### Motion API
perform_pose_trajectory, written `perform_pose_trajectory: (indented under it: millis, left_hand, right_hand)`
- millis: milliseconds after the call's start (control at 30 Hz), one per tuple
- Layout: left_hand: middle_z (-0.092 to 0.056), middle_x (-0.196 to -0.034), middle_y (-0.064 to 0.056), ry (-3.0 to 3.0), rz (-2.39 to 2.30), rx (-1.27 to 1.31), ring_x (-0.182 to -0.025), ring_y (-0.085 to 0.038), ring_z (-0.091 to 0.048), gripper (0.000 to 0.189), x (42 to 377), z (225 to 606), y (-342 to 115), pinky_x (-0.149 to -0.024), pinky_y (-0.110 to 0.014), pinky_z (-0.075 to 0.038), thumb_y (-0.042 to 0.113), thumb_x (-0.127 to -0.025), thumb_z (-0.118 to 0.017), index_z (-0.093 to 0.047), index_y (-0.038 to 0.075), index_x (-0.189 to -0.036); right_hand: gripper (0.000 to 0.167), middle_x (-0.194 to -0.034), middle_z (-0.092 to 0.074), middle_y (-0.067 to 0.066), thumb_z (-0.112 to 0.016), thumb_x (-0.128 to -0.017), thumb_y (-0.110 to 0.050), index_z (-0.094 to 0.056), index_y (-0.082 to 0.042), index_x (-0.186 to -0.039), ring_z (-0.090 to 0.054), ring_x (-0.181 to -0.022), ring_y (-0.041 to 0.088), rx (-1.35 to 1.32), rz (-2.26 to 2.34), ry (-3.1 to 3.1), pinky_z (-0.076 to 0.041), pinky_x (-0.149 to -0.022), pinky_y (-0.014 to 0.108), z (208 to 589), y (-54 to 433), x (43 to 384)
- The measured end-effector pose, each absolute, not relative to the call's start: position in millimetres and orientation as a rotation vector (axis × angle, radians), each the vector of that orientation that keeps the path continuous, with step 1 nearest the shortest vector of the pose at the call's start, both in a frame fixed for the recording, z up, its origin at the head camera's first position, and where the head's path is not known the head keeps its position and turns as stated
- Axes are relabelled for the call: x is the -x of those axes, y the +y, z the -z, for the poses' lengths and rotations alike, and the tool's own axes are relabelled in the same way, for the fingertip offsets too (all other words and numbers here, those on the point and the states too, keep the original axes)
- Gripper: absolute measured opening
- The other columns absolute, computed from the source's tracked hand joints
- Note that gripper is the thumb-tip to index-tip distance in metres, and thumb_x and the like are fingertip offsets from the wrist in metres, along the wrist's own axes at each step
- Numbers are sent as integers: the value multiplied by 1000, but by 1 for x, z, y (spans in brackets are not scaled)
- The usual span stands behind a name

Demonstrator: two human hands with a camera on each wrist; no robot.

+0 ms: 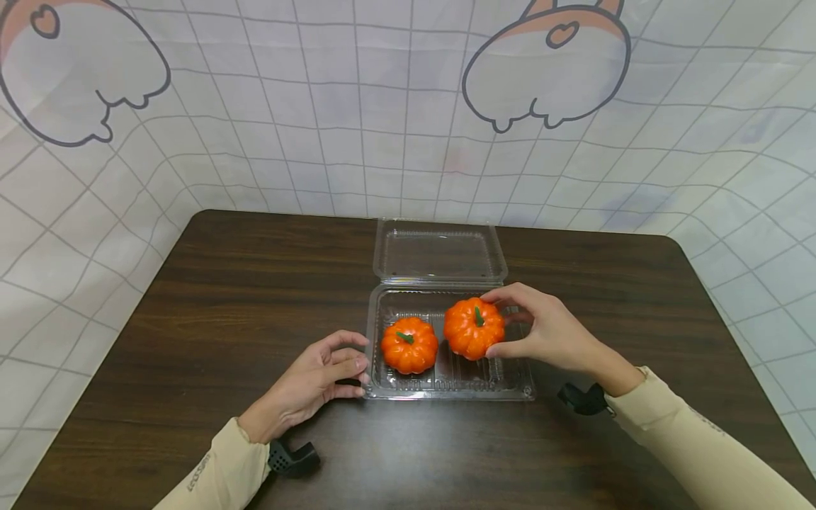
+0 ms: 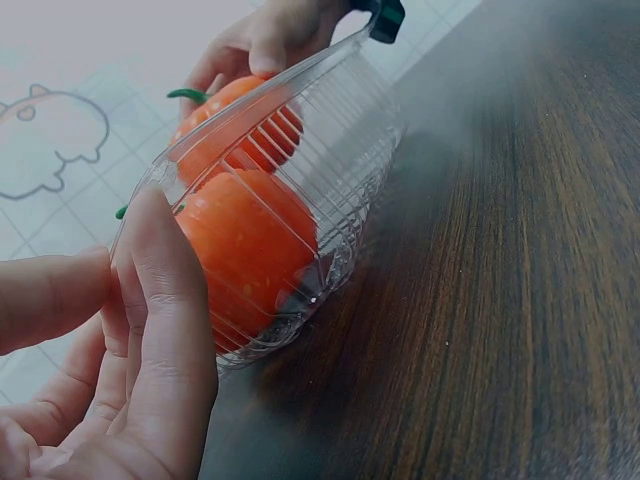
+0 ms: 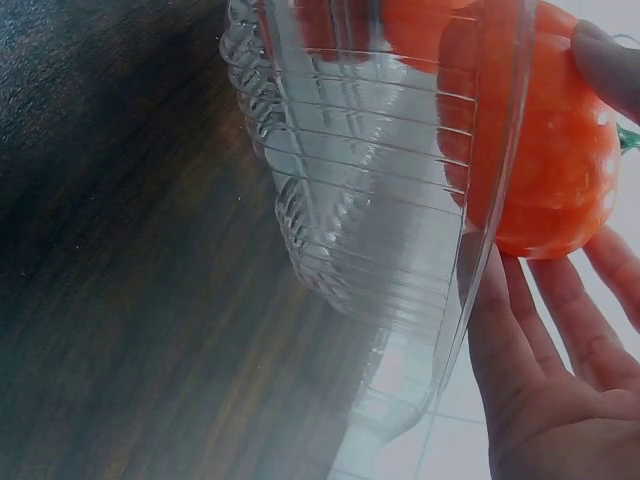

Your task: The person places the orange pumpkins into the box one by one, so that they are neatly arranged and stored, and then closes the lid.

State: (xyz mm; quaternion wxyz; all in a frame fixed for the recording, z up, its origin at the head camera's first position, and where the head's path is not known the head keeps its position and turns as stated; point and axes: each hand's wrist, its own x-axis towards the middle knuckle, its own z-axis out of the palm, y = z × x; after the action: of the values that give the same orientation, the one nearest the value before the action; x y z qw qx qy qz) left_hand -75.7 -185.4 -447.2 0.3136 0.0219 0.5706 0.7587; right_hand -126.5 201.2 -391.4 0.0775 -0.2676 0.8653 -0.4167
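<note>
A clear plastic clamshell container [image 1: 452, 386] lies on the table with its lid [image 1: 440, 255] folded back. One small orange pumpkin [image 1: 410, 345] with a green stem sits inside, in the left half. My right hand [image 1: 548, 329] grips a second orange pumpkin [image 1: 473, 328] between thumb and fingers, over the right half of the container. In the right wrist view that pumpkin [image 3: 560, 150] shows partly above the rim, fingers beneath it. My left hand [image 1: 325, 372] pinches the container's left rim, thumb and fingers close together in the left wrist view.
The dark wood table [image 1: 255, 297] extends around the container on all sides. A white tiled-pattern cloth [image 1: 408, 120] with cartoon drawings hangs behind and beside it. Each wrist wears a black device [image 1: 293, 458] below a cream sleeve.
</note>
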Motion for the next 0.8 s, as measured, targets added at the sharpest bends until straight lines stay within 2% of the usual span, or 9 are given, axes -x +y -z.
perform_pose_trajectory:
  millis: [333, 800]
  left_hand:
    - [-70, -94, 5, 1501, -2001, -63, -84, -11, -69, 36, 76, 448, -186, -79, -28, -64, 11, -101, -66, -47, 14, -131]
    - [-70, -94, 5, 1517, -2000, -55, -85, -10, -69, 36, 75, 448, -186, -79, -29, -64, 12, -100, -68, -49, 15, -131]
  right_hand:
    - [74, -135, -64, 1, -97, -71, -32, -61, -20, -135, -65, -118, 20, 806, 1201, 2581, -61, -98, 34, 392, 197, 129]
    - [72, -136, -64, -3, -96, -72, -32, -62, -21, -134, -65, -117, 16, 872, 1058, 2526, -61, -97, 34, 386, 189, 138]
